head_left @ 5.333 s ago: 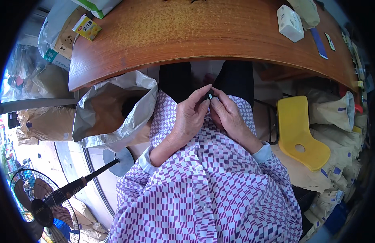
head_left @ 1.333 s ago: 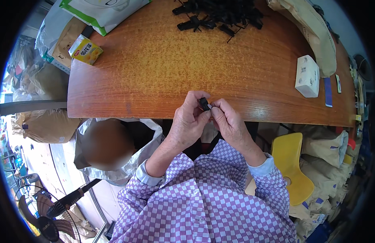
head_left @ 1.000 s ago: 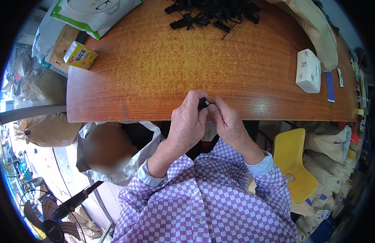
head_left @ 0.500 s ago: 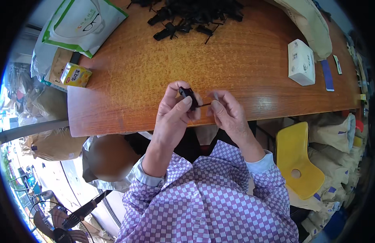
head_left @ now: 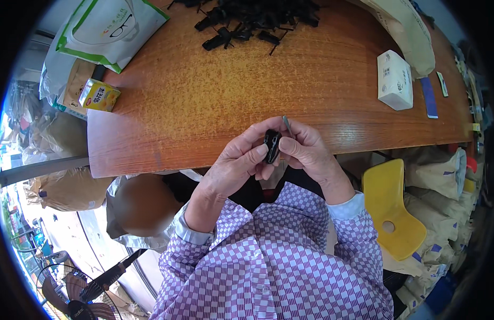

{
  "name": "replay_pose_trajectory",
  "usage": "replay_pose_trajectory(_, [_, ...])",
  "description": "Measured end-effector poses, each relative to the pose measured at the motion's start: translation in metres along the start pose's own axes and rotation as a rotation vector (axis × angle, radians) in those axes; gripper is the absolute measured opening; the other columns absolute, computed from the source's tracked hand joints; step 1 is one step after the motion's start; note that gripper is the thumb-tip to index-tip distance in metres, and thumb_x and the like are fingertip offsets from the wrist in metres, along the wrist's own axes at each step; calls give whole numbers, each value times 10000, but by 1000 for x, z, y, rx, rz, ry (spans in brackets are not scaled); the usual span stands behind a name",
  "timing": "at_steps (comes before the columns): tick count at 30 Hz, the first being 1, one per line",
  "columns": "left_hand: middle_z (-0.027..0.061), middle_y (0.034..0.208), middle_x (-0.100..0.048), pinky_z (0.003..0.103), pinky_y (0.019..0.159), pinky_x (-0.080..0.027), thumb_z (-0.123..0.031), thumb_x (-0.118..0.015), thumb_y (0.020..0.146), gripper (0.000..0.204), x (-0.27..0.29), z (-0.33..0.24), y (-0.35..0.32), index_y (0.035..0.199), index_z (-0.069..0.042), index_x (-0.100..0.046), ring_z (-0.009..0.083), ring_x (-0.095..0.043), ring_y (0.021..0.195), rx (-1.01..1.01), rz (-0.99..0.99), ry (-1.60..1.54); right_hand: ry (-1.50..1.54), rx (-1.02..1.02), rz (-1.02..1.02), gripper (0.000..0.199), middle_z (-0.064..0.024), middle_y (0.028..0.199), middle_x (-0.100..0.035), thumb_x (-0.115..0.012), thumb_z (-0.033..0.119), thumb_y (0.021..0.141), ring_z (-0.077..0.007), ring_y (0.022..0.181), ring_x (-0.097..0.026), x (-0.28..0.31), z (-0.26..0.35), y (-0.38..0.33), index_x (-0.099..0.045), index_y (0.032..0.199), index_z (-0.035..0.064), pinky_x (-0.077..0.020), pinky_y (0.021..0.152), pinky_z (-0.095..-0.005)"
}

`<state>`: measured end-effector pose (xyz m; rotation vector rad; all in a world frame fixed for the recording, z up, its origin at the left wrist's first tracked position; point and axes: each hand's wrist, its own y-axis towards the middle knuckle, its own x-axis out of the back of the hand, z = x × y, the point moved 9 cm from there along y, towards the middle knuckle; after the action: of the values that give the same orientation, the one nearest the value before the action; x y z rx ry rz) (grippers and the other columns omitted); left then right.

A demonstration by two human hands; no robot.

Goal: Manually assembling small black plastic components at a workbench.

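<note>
A small, glossy black plastic part (head_left: 272, 146) is pinched between the thumb and fingers of my left hand (head_left: 231, 165), just in front of the table's near edge. My right hand (head_left: 316, 157) meets it from the other side, its thumb tip against the part. A slim grey metal-looking tool (head_left: 287, 126) sticks up from between my right fingers; its lower end is hidden, so its kind is unclear. At the far side of the table lies a heap of similar black parts (head_left: 257, 18), some with thin stems poking out.
A brown wooden table (head_left: 204, 90) spans the view. On it stand a white-and-green bag (head_left: 97, 37), a yellow carton (head_left: 100, 96), a white tissue pack (head_left: 394, 80) and a paper sack (head_left: 412, 32). A yellow chair (head_left: 388, 197) is at right, a fan (head_left: 76, 293) at lower left.
My hands have come together, and the black part has turned and shifted slightly right and nearer. The dark thin stem seen between the hands no longer shows; the grey tool now points upward.
</note>
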<state>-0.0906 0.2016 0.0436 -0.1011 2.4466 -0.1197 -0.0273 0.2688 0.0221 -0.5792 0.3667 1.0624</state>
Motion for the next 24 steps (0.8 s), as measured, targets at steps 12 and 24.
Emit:
replay_pose_trajectory(12, [84, 1006, -610, 241, 708, -508, -8, -512, 914, 430, 0, -13, -13, 1332, -21, -415, 135, -619, 846, -194, -242, 754, -507, 200, -133, 217, 47, 748, -523, -649, 165, 876, -8, 668, -468, 1, 2, -1, -572, 1003, 6, -385, 539, -171])
replay_pose_trajectory(24, [119, 1002, -625, 260, 768, -486, 38, -498, 895, 417, 14, -21, -21, 1305, -23, -462, 146, -609, 881, -323, -412, 799, -202, 29, -210, 383, 67, 627, -407, -416, 316, 993, -4, 479, -335, -30, -15, -12, -439, 1271, 55, -229, 407, -162])
